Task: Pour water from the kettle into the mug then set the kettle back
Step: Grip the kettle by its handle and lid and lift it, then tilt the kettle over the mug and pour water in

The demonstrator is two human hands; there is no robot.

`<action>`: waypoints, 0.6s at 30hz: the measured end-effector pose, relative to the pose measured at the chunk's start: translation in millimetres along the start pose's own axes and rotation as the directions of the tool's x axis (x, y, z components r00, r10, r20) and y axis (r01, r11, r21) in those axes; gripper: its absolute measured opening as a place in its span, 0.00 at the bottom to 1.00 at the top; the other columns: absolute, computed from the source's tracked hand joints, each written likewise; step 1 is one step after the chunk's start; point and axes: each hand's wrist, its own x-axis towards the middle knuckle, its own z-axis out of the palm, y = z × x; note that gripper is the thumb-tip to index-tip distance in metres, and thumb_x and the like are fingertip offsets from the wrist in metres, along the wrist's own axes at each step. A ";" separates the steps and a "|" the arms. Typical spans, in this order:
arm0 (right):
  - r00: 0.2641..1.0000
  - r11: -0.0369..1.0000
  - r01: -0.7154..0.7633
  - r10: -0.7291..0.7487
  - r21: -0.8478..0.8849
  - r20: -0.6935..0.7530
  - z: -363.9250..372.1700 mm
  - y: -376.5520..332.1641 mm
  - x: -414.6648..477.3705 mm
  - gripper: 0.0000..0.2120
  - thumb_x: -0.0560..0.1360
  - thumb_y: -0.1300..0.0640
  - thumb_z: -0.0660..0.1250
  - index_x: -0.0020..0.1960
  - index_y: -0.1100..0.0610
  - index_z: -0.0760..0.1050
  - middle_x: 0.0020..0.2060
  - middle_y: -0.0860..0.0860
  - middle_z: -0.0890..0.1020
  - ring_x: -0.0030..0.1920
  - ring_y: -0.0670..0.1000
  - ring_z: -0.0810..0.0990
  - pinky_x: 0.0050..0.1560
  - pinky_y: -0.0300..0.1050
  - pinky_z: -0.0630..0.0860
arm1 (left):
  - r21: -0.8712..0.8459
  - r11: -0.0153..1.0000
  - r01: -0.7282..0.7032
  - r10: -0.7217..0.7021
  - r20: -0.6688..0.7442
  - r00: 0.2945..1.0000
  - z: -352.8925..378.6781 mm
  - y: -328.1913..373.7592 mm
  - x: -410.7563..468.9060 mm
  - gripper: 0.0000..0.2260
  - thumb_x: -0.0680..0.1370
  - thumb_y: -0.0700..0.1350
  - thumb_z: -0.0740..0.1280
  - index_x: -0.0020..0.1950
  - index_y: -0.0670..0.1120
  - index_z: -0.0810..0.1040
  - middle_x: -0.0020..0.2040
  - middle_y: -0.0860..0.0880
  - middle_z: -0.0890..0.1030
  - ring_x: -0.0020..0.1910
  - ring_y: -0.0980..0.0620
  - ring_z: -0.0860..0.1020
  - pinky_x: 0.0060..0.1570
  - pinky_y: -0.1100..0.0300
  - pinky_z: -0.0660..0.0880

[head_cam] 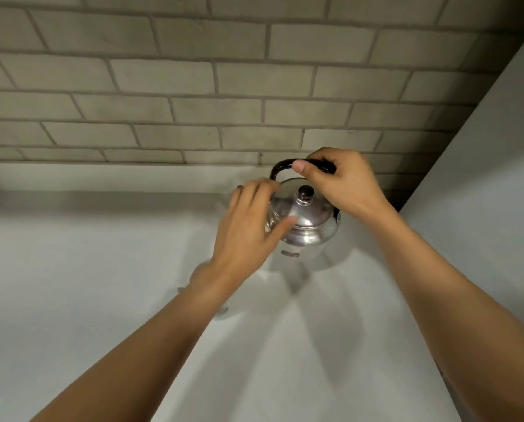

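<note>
- R hand (342, 181) closed round kettle (306, 223) handle (280, 166), directly above body
- L hand (248, 226) open, fingers spread on kettle's left side
- mug not visible; kettle on worktop (102, 269)

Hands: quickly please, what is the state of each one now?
Left hand: open, fingers against the kettle body.
Right hand: closed on the kettle's handle.

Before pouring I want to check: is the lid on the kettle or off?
On. The lid with its dark knob sits on the kettle, under the handle.
</note>
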 end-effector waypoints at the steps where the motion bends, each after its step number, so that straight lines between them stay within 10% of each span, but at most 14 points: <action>1: 1.000 1.000 0.014 -0.014 -0.009 0.005 -4.8 -4.5 -8.2 0.15 0.74 0.34 0.71 0.45 0.46 0.85 0.36 0.42 0.85 0.39 0.42 0.82 0.41 0.42 0.77 | 0.038 0.999 -0.033 0.033 0.016 0.999 0.4 4.7 -14.2 0.24 0.79 0.61 0.69 0.71 0.52 0.72 0.71 0.54 0.73 0.66 0.49 0.72 0.54 0.57 0.74; 12: 0.991 0.994 0.067 -0.055 -0.091 0.122 -10.4 -29.2 -85.5 0.16 0.76 0.37 0.72 0.49 0.49 0.87 0.39 0.44 0.88 0.43 0.44 0.85 0.46 0.51 0.83 | 0.206 0.979 -0.014 -0.042 0.263 0.964 20.1 28.0 -96.6 0.30 0.84 0.63 0.52 0.84 0.52 0.58 0.85 0.51 0.57 0.82 0.41 0.58 0.75 0.43 0.65; 18: 0.982 0.987 0.119 -0.101 -0.108 0.160 -12.8 -33.9 -100.3 0.15 0.76 0.35 0.71 0.49 0.46 0.87 0.39 0.41 0.87 0.44 0.42 0.84 0.43 0.43 0.81 | 0.076 0.993 0.092 -0.108 0.261 0.959 25.5 38.6 -118.1 0.30 0.85 0.59 0.59 0.84 0.49 0.57 0.84 0.51 0.57 0.83 0.43 0.55 0.71 0.44 0.70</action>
